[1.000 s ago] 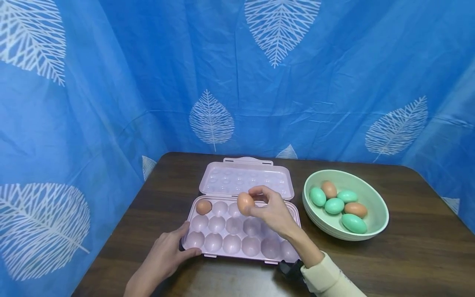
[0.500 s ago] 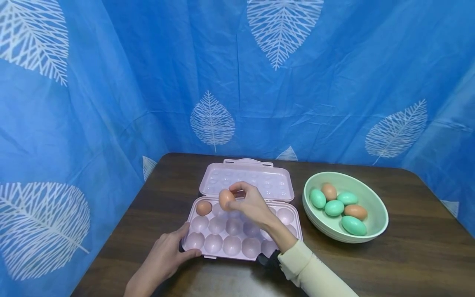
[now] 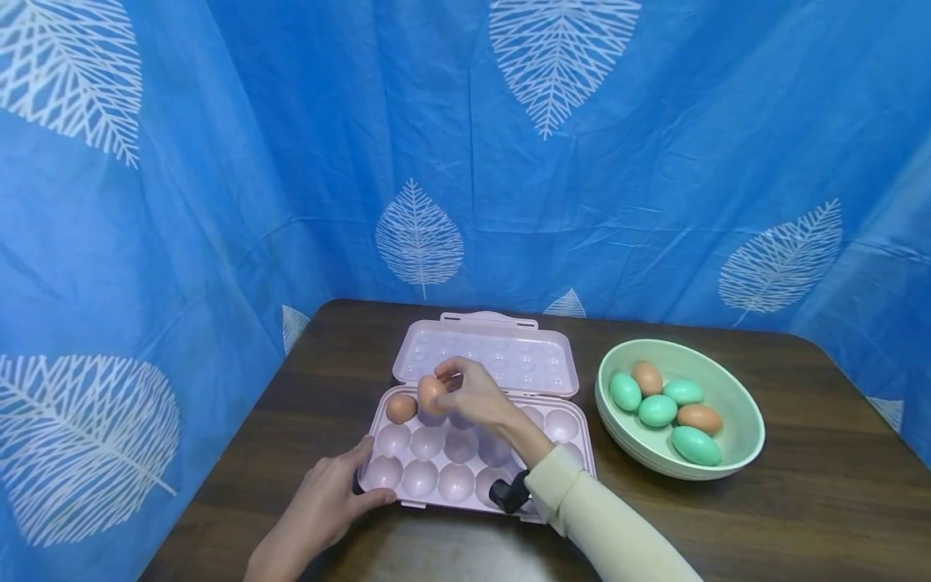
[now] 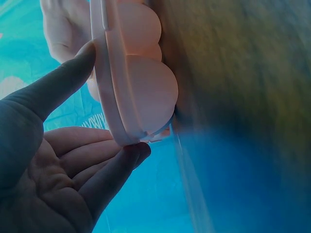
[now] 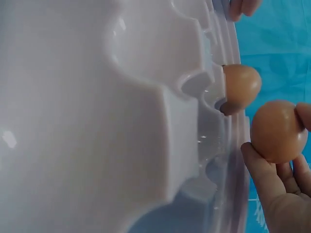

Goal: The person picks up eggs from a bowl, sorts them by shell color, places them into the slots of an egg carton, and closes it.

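Note:
A brown egg (image 3: 432, 395) is pinched between the thumb and fingers of my right hand (image 3: 473, 398). It is held over the back row of a pink plastic egg carton (image 3: 440, 440), just right of another brown egg (image 3: 402, 408) seated in the back left cup. In the right wrist view the held egg (image 5: 278, 131) stands apart from the seated egg (image 5: 241, 89). My left hand (image 3: 323, 497) grips the carton's front left corner, thumb at the front edge and fingers along the left side. The left wrist view shows the thumb (image 4: 58, 85) against the carton's rim (image 4: 109, 82).
Behind the cups the carton's lid (image 3: 487, 360) lies folded back. A pale green bowl (image 3: 742, 404) to the right contains several green eggs (image 3: 696, 445) and two brown eggs (image 3: 700, 419). A blue curtain with white leaves (image 3: 327, 162) hangs behind the dark wooden table (image 3: 800, 388).
My right hand has carried the brown egg leftward over the carton, from the middle of the back row to beside the seated egg. My left hand has stayed at the corner.

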Available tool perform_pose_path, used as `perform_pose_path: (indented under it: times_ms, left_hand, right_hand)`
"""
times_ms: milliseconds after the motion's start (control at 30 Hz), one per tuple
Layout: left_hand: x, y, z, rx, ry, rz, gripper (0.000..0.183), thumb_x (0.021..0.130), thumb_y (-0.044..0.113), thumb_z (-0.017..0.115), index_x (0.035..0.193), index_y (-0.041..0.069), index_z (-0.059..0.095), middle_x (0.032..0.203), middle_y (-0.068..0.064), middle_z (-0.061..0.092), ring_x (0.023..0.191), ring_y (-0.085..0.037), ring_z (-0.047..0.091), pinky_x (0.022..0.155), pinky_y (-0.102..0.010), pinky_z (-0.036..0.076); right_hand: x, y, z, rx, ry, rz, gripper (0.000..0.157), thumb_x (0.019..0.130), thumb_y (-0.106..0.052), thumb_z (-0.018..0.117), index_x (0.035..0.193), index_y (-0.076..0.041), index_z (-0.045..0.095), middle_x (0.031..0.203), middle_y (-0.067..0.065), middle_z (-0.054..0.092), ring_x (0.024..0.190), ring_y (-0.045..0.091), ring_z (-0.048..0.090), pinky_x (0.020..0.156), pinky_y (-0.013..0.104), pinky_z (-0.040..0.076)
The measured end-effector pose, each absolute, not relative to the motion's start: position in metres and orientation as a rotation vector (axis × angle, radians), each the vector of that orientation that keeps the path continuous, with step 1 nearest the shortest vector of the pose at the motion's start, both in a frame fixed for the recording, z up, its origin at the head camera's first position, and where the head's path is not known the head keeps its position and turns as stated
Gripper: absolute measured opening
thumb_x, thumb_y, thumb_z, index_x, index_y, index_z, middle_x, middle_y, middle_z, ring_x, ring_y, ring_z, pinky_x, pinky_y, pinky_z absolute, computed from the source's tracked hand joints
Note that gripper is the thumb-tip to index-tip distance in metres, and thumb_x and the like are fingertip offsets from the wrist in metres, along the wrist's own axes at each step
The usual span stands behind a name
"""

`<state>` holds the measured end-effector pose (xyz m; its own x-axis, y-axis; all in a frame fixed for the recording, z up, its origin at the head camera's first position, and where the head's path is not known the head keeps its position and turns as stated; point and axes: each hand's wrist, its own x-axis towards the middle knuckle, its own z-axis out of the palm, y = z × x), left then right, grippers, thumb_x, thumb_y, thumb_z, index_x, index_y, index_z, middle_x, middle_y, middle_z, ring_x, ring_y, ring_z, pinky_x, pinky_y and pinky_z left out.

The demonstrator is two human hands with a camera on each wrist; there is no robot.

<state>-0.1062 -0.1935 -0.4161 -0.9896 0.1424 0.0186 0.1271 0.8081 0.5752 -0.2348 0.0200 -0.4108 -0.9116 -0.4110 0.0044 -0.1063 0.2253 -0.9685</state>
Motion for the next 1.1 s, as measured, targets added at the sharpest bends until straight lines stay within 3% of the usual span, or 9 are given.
perform_pose_path:
  times_ms: [367,633,933,1100]
  left_hand:
    - [-0.1077,-0.1922,-0.4156,0.196,2.941,0.939,0.08,0.075,0.031,0.086,0.135,-0.01,0.053,0.131,-0.026,0.058,0.117,-0.037,0.06,0.096,-0.052,0.048]
    - [-0.1065,-0.1928,-0.4168,0.222,2.961,0.948,0.08,0.074,0.032,0.087,0.134,-0.01,0.054,0.13,-0.026,0.059,0.117,-0.036,0.06,0.096,-0.051,0.049]
    - [-0.1058,-0.1931,-0.4177,0.222,2.973,0.937,0.08,0.075,0.031,0.086,0.134,-0.01,0.054,0.129,-0.026,0.059,0.116,-0.036,0.061,0.096,-0.052,0.048]
    - [-0.1064,-0.1939,-0.4168,0.222,2.967,0.931,0.082,0.074,0.034,0.086,0.135,-0.01,0.054,0.13,-0.026,0.059,0.116,-0.037,0.06,0.096,-0.052,0.048]
  right_hand:
    - [-0.2397,0.0152,-0.4198,-0.567,2.278,-1.611,0.046,0.071,0.006,0.07,0.114,0.001,0.058,0.101,0.007,0.062,0.092,0.021,0.059,0.073,0.032,0.053]
    - [-0.2386,0.0104,-0.4194,-0.818,2.352,-1.458,0.045,0.072,0.01,0.072,0.114,0.005,0.055,0.103,0.009,0.06,0.095,0.021,0.058,0.091,0.034,0.049]
    - [-0.239,0.01,-0.4202,-0.729,2.341,-1.507,0.046,0.072,0.009,0.07,0.116,0.005,0.058,0.106,0.01,0.064,0.103,0.026,0.062,0.098,0.04,0.048]
    - [-0.2388,0.0116,-0.4193,-0.647,2.309,-1.553,0.044,0.073,0.008,0.071,0.115,0.003,0.059,0.105,0.01,0.065,0.103,0.026,0.062,0.094,0.041,0.05]
